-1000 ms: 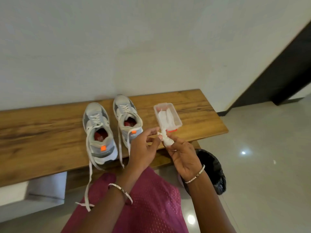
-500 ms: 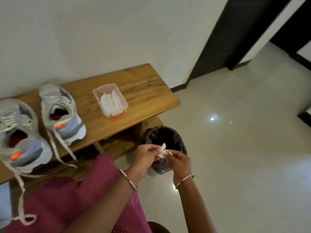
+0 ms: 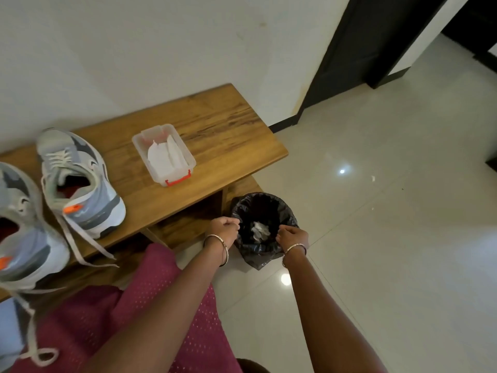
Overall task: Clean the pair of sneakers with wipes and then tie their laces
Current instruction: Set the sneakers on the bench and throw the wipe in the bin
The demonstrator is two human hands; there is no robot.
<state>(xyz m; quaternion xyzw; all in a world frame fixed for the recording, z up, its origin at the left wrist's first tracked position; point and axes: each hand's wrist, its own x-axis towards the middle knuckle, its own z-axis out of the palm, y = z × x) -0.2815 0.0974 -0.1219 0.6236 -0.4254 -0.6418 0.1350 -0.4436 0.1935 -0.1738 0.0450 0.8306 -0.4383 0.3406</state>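
Head view: crumpled wipe [image 3: 260, 230] lies inside black bin [image 3: 258, 256].

Illumination: even, moderately bright indoor light. The plain white wall [image 3: 161, 49] carries no hard shadows. Two small round glare spots sit on the glossy pale tiled floor [image 3: 390, 238], one centre right and one lower centre. There is soft shadow beneath the brown wooden bench [image 3: 228, 125]. The grey sneaker [image 3: 24, 238] at the left edge shows wide-angle stretch and slight blur. The centre is reasonably sharp.
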